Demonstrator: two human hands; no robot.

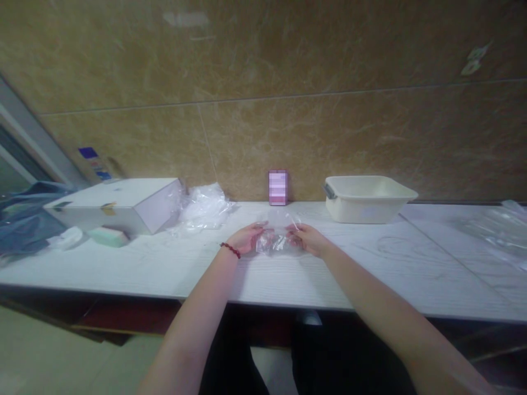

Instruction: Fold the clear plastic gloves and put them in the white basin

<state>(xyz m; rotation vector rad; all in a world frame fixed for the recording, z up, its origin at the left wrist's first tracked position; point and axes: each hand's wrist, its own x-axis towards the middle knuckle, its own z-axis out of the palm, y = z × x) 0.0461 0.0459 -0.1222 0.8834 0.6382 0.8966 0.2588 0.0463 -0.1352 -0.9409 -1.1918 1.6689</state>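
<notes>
A clear plastic bag point(279, 241) is stretched between my two hands, just above the middle of the table. My left hand point(247, 238), with a dark red bead bracelet at the wrist, grips the bag's left side. On the opposite side, my right hand point(308, 238) pinches the bag between thumb and fingers. Parts of my fingers show blurred through the see-through film. I cannot make out anything inside the bag. Behind it a phone point(278, 187) with a lit screen leans upright against the wall.
A cream plastic basin point(362, 211) with a grey handle stands right of the phone. To the left are a white box point(111, 200), crumpled clear bags point(208, 206) and a pale green block point(108, 236). More clear plastic point(504, 227) lies far right. A tiled wall point(263, 126) bounds the table point(164, 269).
</notes>
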